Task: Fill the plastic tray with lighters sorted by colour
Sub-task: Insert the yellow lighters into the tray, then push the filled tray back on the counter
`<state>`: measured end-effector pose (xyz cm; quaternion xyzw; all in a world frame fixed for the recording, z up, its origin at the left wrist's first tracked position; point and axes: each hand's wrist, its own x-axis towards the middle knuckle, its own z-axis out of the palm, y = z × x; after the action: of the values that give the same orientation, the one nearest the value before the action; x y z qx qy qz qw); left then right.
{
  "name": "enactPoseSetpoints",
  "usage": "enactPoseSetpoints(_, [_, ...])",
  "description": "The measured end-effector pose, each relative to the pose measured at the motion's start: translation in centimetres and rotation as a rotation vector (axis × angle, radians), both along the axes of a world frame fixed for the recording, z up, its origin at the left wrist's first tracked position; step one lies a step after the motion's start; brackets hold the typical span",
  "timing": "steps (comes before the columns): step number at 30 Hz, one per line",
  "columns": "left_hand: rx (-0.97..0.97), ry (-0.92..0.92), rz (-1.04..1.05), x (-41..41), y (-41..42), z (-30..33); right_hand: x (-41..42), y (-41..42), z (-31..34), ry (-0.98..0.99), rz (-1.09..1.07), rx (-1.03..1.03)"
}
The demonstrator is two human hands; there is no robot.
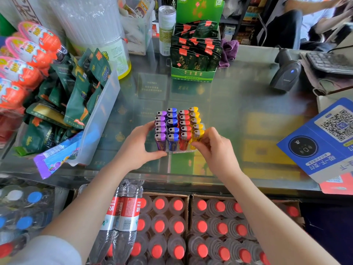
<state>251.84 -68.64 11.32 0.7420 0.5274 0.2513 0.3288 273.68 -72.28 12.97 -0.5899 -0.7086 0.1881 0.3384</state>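
Observation:
A clear plastic tray [180, 150] stands on the glass counter, holding upright lighters in four colour columns: purple lighters [160, 124] at the left, then blue lighters [172, 121], red lighters [184, 123] and yellow lighters [194, 117] at the right. The blue column shows a gap near its middle. My left hand [142, 148] cups the tray's left front corner, thumb along its front edge. My right hand [214, 148] pinches the nearest yellow lighter [197, 137] at the tray's right front corner.
A clear bin of green snack packets [80, 104] stands left, a green display box [193, 60] behind, a barcode scanner [285, 73] and a blue QR sign [322, 138] right. Boxes of red-capped bottles [191, 226] sit below the counter's front edge. A person sits at the far right.

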Motion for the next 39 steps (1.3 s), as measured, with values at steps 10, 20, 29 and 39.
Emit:
enactPoseSetpoints(10, [-0.005, 0.037, 0.002, 0.3, -0.4, 0.8, 2.4, 1.0, -1.1, -0.156, 0.015, -0.078])
enactPoseSetpoints(20, [0.085, 0.070, 0.201, -0.9, 0.3, 0.5, 3.7, 2.9, -1.2, -0.306, 0.351, -0.135])
enactPoseSetpoints(29, [0.055, 0.121, 0.370, -1.7, 3.2, 1.7, -2.6, 4.1, -2.8, -0.376, 0.139, 0.153])
enactPoseSetpoints(39, [0.210, 0.114, 0.346, -2.9, 2.7, 3.1, -8.9, 10.9, -1.8, -0.438, 0.008, 0.029])
